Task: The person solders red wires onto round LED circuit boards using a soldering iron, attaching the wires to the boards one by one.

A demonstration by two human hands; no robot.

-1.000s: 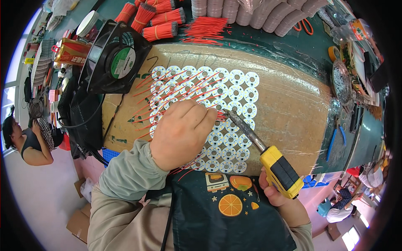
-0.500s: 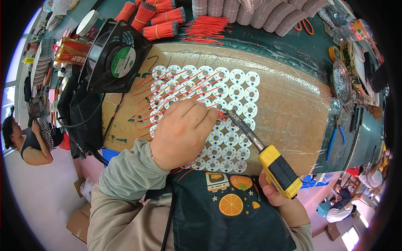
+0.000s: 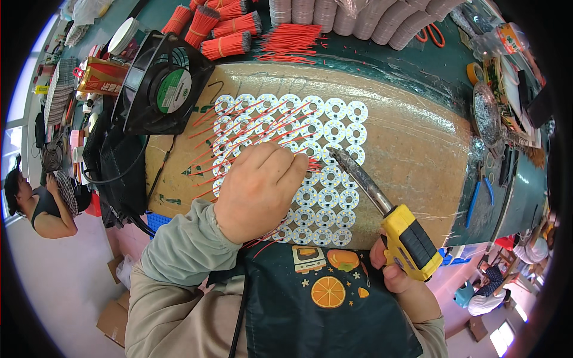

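My left hand [image 3: 258,192] is closed over a grid of white ring-shaped LED boards [image 3: 356,133]. A bunch of thin red wires [image 3: 313,166] pokes out past its fingertips, above the boards. At the right, my right hand [image 3: 394,268] grips a yellow and black soldering iron [image 3: 412,241] by its handle. The metal shaft slants up and left, and its tip is over the boards, a little right of the wire ends and apart from them. Red wires lie slantwise across the boards left of and above my left hand.
The boards lie on a brown worktop board [image 3: 412,143]. A black fan [image 3: 164,89] stands at its upper left. Behind are bundles of red wires [image 3: 227,45], loose red wires [image 3: 290,42] and stacked grey discs [image 3: 331,15]. Blue-handled pliers [image 3: 473,203] lie at right.
My right hand has drawn the soldering iron right and slightly down, so the tip has moved away from the wire ends. My left hand has hardly moved.
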